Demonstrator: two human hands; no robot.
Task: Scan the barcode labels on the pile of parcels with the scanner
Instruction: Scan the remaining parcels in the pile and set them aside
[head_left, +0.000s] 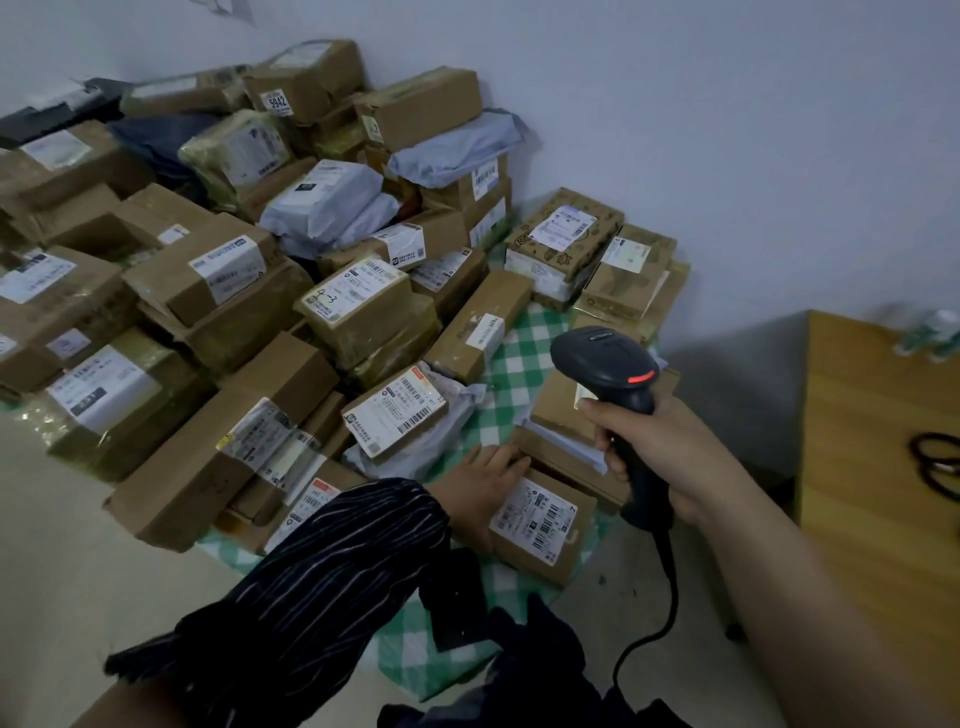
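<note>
Head view – floor-level sorting spot against a white wall.

- Pile of parcels (234, 270): brown cardboard boxes and a few grey poly mailers (327, 202), heaped on a green-and-white checked cloth (519, 358) spread on the floor. Most show white barcode labels face up. One box is hand-marked "4-3" (358, 306); one at the back carries a "5942" sticker (306, 83).
- Right hand (660, 452): fingers wrapped round the handle of a dark handheld scanner (602, 358), thumb side up. The scanner head sits above a low stack of flat boxes (561, 410) near the cloth's right edge, nose towards the pile; a red strip glows on its rear. Its black cable (665, 587) hangs from the handle base towards the floor.
- Left hand (488, 478): arm in a dark striped sleeve (322, 561) reaches across the cloth's near edge. Fingers lie fairly straight on the far left edge of a small labelled box (540, 525) – touching, not curled round it. The thumb is hidden.
- That small box lies at the cloth's near right corner, label and barcodes up, just below the scanner handle.
- Right of the cloth: the corner of a wooden table (883, 441) with a black looped cord (935, 462) on it.
</note>
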